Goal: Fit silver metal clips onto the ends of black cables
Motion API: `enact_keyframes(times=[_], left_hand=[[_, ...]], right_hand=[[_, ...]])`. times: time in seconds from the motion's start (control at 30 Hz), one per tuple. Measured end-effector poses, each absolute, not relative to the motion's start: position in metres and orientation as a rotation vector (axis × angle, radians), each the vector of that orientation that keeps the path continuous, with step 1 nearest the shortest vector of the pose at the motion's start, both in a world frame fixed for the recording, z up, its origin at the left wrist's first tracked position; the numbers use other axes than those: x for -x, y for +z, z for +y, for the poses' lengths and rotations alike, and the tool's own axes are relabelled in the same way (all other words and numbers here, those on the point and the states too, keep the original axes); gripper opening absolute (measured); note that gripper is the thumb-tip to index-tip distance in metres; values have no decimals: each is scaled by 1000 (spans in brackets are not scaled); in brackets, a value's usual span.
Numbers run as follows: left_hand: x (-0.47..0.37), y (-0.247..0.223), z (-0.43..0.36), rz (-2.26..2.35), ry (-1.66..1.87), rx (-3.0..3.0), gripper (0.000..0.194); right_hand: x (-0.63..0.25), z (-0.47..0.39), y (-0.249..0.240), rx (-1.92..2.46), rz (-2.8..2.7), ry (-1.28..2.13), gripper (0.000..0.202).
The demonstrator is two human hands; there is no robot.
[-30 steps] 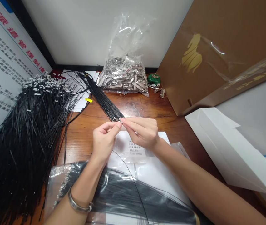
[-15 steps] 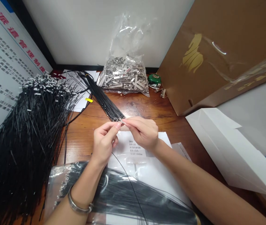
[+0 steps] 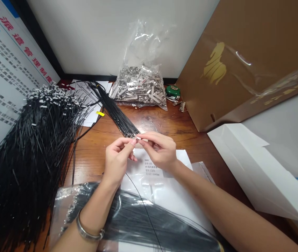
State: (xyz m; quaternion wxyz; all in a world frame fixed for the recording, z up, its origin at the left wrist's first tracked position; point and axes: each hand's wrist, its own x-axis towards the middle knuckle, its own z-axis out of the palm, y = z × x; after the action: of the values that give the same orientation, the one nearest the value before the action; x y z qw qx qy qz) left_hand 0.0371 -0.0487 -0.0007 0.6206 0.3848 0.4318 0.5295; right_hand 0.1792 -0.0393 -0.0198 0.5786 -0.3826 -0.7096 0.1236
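My left hand [image 3: 117,157] is closed, thumb and forefinger pinching the end of a thin black wire [image 3: 143,199]. The wire's tail hangs below that hand and curves toward the front edge. My right hand [image 3: 162,148] pinches a small white piece [image 3: 138,138] at the wire's tip, against the left fingertips. How the piece joins the wire is too small to tell. Just behind the fingertips lies a tied bundle of black wires [image 3: 119,112] with shiny ends. Below the hands, a clear plastic bag [image 3: 138,217] of black wires lies over white printed paper [image 3: 149,161].
A large heap of black wires with white ends [image 3: 33,147] fills the left. At the back are a clear bag of flat metal parts [image 3: 141,87] and a green tape measure [image 3: 173,91]. A brown box [image 3: 243,52] and a white box [image 3: 256,171] stand right.
The right fingers have opened slightly, and more of the white piece shows between the fingertips. Both hands stay in nearly the same place. The whole view has shifted slightly.
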Motion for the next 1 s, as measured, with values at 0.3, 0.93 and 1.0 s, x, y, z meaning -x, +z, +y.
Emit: enact_keyframes(times=[0.3, 0.93, 1.0], left_hand=[[-37, 3, -47, 1074, 1404, -931, 28], [-31, -4, -40, 1103, 1290, -1001, 33], [-30, -4, -41, 1095, 1266, -1040, 33]], right_hand=[[-167, -56, 9, 1173, -1508, 1506, 49], [-292, -26, 32, 2301, -1556, 170, 37], [-293, -17, 27, 2349, -1586, 118, 41]])
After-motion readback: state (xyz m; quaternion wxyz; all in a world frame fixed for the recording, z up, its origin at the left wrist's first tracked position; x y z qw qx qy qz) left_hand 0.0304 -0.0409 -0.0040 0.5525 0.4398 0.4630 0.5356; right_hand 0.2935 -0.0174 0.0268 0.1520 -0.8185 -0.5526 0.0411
